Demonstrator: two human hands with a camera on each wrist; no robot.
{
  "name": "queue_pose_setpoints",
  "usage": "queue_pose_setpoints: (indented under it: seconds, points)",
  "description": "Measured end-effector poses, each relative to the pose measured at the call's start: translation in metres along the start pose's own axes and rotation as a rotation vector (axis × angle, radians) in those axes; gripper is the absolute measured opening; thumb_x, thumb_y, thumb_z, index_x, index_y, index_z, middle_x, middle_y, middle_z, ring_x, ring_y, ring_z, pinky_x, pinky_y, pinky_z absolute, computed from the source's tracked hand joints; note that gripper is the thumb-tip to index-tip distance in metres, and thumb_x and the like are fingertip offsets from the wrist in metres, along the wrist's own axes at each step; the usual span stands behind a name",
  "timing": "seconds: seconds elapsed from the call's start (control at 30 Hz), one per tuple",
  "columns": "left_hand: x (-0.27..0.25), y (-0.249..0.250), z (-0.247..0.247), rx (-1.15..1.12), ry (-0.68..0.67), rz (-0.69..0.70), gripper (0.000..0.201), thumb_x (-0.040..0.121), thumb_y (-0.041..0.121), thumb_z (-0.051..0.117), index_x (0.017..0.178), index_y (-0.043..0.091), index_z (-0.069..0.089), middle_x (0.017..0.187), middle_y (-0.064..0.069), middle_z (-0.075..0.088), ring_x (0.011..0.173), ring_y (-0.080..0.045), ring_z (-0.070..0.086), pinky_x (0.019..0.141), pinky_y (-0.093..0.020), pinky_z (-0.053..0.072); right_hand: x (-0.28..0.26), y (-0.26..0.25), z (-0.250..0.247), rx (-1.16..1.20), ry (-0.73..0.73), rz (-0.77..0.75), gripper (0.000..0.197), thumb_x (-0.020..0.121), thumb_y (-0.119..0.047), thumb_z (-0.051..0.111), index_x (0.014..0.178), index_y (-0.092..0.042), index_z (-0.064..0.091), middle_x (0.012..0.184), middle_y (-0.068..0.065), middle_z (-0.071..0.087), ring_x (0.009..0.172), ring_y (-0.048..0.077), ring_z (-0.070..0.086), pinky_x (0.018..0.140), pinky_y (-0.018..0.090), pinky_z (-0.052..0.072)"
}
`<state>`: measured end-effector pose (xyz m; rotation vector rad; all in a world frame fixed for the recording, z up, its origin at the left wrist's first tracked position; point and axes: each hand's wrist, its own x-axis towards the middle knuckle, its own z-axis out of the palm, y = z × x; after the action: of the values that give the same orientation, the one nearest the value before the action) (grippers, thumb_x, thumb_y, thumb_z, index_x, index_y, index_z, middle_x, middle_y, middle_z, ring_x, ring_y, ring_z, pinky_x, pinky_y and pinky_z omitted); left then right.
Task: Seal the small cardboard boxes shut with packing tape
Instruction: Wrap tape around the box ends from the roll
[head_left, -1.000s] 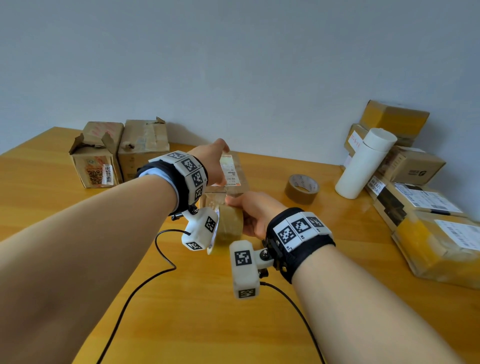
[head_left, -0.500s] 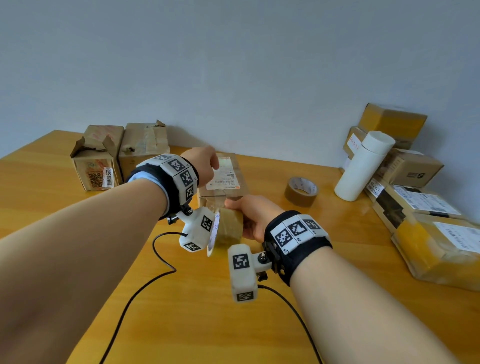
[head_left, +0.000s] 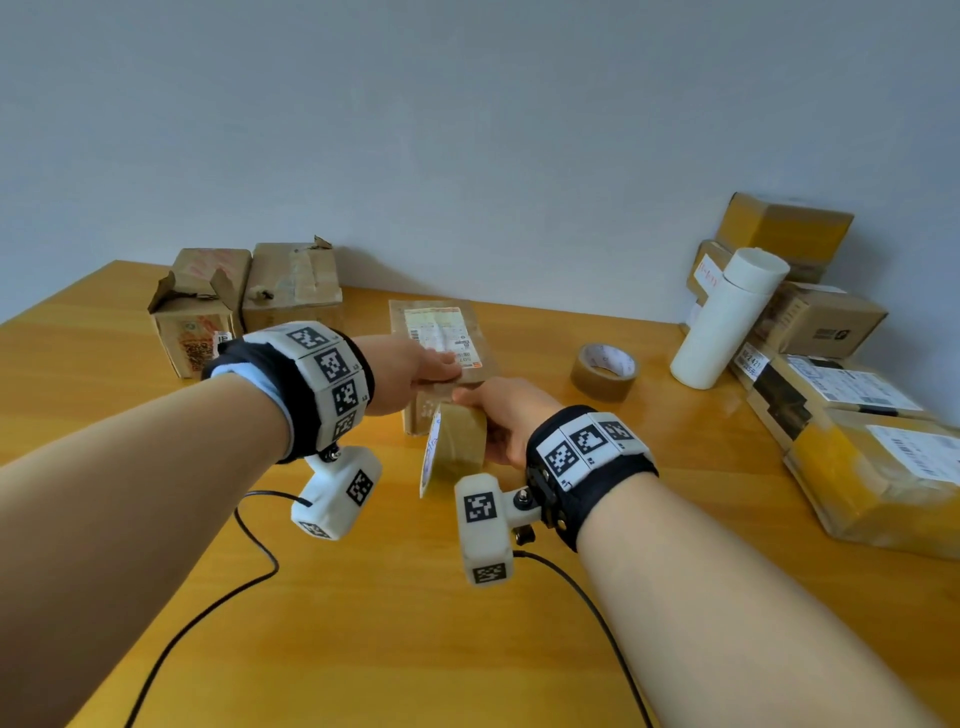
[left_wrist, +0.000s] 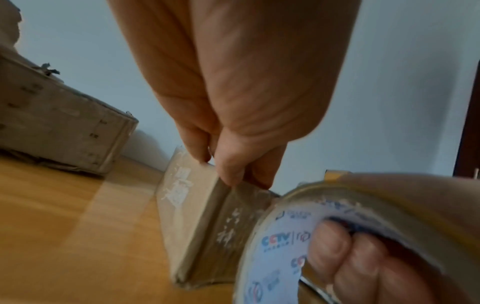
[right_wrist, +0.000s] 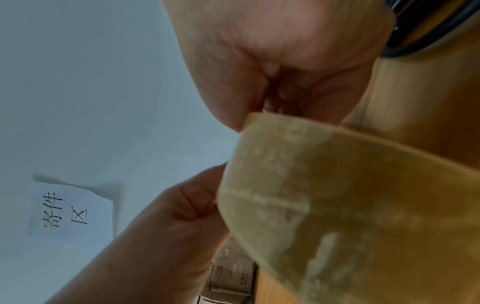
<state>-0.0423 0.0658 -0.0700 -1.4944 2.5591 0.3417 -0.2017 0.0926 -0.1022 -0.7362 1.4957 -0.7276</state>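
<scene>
- Far left on the counter (head_left: 156, 519), two worn cardboard boxes (head_left: 244, 296) stood side by side against the wall, their flaps torn and not visibly taped.
- The left hand (head_left: 415, 371) had drawn back from the far end of the small box (head_left: 441, 338) to its near edge within the last second; its grip was pinched on the top edge there, on what looked like the tape's free end.
- That small box, label up, lay mid-counter, just beyond both hands.
- The tape roll (head_left: 457, 447) hung at the box's near face, the right hand (head_left: 506, 421) clamped on it with fingers (left_wrist: 363, 257) hooked through the core.
- Judging from this, the strip was anchored and a pull over the seam came next.
- A spare roll (head_left: 605, 370) sat right of the hands, apart from them.
- Far right, a white tube (head_left: 727, 317) leaned on a stack of taped parcels (head_left: 852, 405).
</scene>
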Motion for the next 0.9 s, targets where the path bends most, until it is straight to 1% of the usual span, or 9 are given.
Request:
queue_pose_setpoints:
  seconds: [0.1,0.2,0.27,0.4,0.47,0.57,0.67,0.8,0.9]
  points:
    - [-0.004,0.001,0.001,0.055,-0.015,0.039,0.079,0.096,-0.01,0.033,0.157,0.038,0.018,0.164,0.017,0.01,0.152,-0.01,0.011,0.124,-0.034,0.012,-0.001,-0.002,0.0,-0.018,0.013,-0.011,0.01,0.098,-0.015,0.067,0.097,-0.006,0.061,0.12,0.018,0.072,0.103,0.032,0.071,0.097,0.047,0.058]
    - [-0.003,0.0,0.002,0.027,-0.004,0.041,0.075,0.098,-0.004,0.036,0.155,0.042,0.02,0.163,0.019,0.013,0.152,-0.011,0.015,0.124,-0.036,0.015,-0.002,-0.001,0.0,-0.027,0.018,-0.011,0.012,0.099,-0.015,0.067,0.097,-0.007,0.059,0.113,0.016,0.071,0.099,0.03,0.07,0.095,0.044,0.058]
    - [-0.003,0.002,0.002,0.009,0.016,0.047,0.068,0.1,0.005,0.044,0.155,0.04,0.023,0.163,0.017,0.015,0.151,-0.011,0.016,0.124,-0.035,0.013,-0.003,-0.001,0.0,-0.02,0.011,-0.011,0.012,0.098,-0.016,0.067,0.099,-0.007,0.059,0.111,0.016,0.072,0.094,0.029,0.07,0.09,0.044,0.06]
    - [-0.011,0.003,0.005,-0.091,0.062,0.054,0.076,0.094,0.005,0.061,0.155,0.035,0.028,0.162,0.017,0.019,0.15,-0.009,0.019,0.119,-0.026,0.014,-0.008,0.006,0.0,-0.003,-0.014,-0.043,0.024,0.099,-0.019,0.068,0.118,-0.007,0.061,0.098,0.013,0.073,0.077,0.026,0.072,0.063,0.037,0.063]
    - [-0.013,0.004,0.007,-0.134,0.103,0.05,0.072,0.093,0.007,0.063,0.153,0.035,0.033,0.161,0.017,0.024,0.149,-0.009,0.023,0.118,-0.025,0.015,-0.012,0.011,-0.001,0.029,-0.054,-0.078,0.03,0.099,-0.023,0.067,0.124,-0.007,0.061,0.096,0.013,0.074,0.075,0.025,0.072,0.06,0.034,0.061]
    - [-0.013,0.008,0.009,-0.095,0.149,0.004,0.068,0.095,0.012,0.062,0.151,0.039,0.035,0.158,0.013,0.035,0.144,-0.015,0.035,0.115,-0.028,0.027,-0.022,0.015,-0.004,0.073,-0.159,-0.099,0.026,0.099,-0.022,0.067,0.119,-0.006,0.063,0.095,0.016,0.074,0.079,0.028,0.073,0.068,0.036,0.062]
    - [-0.014,0.013,0.009,-0.095,0.13,-0.037,0.065,0.101,0.012,0.05,0.153,0.044,0.027,0.157,0.006,0.037,0.131,-0.015,0.046,0.099,-0.026,0.042,-0.029,0.016,-0.008,0.089,-0.195,-0.098,0.017,0.099,-0.016,0.064,0.114,-0.006,0.063,0.089,0.014,0.075,0.075,0.026,0.074,0.07,0.037,0.063]
    - [-0.014,0.01,0.018,0.054,0.045,0.044,0.097,0.094,-0.015,0.043,0.155,0.045,-0.002,0.166,0.011,0.0,0.152,-0.009,0.003,0.12,-0.035,0.021,-0.032,0.016,-0.008,0.13,-0.143,-0.102,0.025,0.101,-0.013,0.06,0.124,-0.002,0.061,0.088,0.015,0.072,0.074,0.026,0.072,0.063,0.034,0.064]
    - [-0.012,0.008,0.017,0.059,0.048,0.044,0.091,0.097,-0.012,0.042,0.155,0.044,0.001,0.166,0.011,0.001,0.152,-0.01,0.002,0.121,-0.035,0.017,-0.034,0.016,-0.004,0.145,-0.125,-0.116,0.03,0.102,-0.011,0.06,0.129,-0.001,0.059,0.091,0.016,0.071,0.074,0.026,0.072,0.061,0.033,0.064]
